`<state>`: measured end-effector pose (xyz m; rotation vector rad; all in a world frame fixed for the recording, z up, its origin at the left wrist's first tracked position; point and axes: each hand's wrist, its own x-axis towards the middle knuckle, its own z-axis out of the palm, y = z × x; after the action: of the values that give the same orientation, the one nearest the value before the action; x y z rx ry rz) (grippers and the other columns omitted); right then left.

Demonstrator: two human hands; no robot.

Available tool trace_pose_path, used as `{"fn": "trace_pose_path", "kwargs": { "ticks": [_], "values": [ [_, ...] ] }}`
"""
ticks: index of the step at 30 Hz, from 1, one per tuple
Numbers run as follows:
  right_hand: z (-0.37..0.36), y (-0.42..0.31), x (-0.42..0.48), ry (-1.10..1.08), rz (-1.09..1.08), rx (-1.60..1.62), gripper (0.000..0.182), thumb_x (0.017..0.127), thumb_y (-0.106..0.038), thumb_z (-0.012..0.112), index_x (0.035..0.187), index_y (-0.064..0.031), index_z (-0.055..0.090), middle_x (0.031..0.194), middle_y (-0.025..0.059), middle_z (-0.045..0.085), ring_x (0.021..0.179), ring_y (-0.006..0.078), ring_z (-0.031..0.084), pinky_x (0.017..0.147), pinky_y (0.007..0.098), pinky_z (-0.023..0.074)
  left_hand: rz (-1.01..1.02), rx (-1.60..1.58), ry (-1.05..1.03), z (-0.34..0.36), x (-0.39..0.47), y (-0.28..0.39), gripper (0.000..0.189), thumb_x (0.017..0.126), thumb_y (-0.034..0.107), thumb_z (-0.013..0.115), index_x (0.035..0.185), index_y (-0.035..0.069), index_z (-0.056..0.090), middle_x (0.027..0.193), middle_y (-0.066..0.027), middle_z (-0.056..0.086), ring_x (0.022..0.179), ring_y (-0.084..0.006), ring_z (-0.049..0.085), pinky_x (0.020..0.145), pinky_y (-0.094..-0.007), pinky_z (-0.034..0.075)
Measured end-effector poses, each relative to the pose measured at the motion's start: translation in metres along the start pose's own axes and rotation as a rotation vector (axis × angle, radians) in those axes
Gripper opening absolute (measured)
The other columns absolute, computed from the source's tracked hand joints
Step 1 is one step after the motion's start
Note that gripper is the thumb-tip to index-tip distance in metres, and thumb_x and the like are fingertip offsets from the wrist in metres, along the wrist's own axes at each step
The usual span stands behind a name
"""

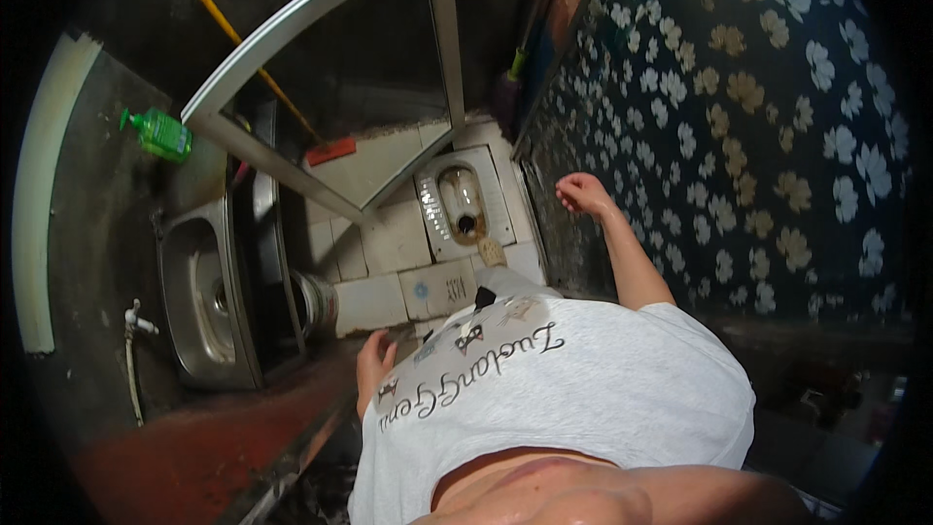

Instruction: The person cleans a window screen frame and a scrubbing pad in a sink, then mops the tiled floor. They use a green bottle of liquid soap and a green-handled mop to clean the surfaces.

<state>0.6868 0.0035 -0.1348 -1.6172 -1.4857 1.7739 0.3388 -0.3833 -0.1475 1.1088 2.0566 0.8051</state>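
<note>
My right hand [582, 193] is raised at the right, its fingers curled in a loose fist with nothing visible in them, in front of the dark flower-patterned wall covering [718, 153]. Low beside my body, at the left, is my left hand [375, 357]. Its thumb and fingers are a little apart, and it holds nothing that shows. Between and beyond the hands a squat toilet pan [466, 197] is set in the tiled floor [386, 244]. A beige clog with holes [492, 252] on my foot is at the pan's near edge.
A pale-framed glass door [328, 200] stands beyond, left of the pan. Behind it a yellow-handled tool with a red head [332, 152] touches the floor. At the left are a steel sink [200, 299], a tap [138, 321], a green pump bottle [162, 135] and a bucket [317, 304].
</note>
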Motion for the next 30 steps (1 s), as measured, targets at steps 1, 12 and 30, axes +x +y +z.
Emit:
{"fn": "trace_pose_path", "kwargs": {
  "ticks": [1,12,30],
  "values": [
    [-0.004,-0.022,0.024,0.022,-0.065,0.035,0.018,0.085,-0.022,0.056,0.077,-0.0053,0.056,0.061,0.0016,0.056,0.049,0.0087,0.051,0.042,0.0205,0.0389,-0.024,-0.033,0.063,0.004,0.002,-0.015,0.028,0.076,0.011,0.063,0.101,0.002,0.055,0.082,-0.0156,0.061,0.074,-0.026,0.062,0.065,-0.0335,0.048],
    [-0.113,-0.315,0.315,0.991,-0.969,-0.189,0.043,0.073,-0.022,0.067,0.106,0.0012,0.052,0.09,0.0141,0.06,0.082,0.0256,0.058,0.073,0.0357,0.0476,-0.407,-0.091,0.104,0.016,0.032,0.036,0.033,0.076,0.011,0.065,0.106,0.001,0.055,0.083,-0.0137,0.063,0.073,-0.0171,0.06,0.067,-0.0303,0.048],
    [-0.107,-0.393,0.309,1.22,-0.846,-0.158,0.031,0.086,-0.028,0.048,0.091,0.0013,0.055,0.083,0.0252,0.059,0.082,0.0425,0.055,0.073,0.0461,0.0425,-0.535,-0.033,-0.009,0.076,-0.017,-0.045,0.039,0.075,0.018,0.062,0.111,0.007,0.052,0.09,-0.0123,0.06,0.083,-0.0163,0.057,0.076,-0.0286,0.044]
  ]
}}
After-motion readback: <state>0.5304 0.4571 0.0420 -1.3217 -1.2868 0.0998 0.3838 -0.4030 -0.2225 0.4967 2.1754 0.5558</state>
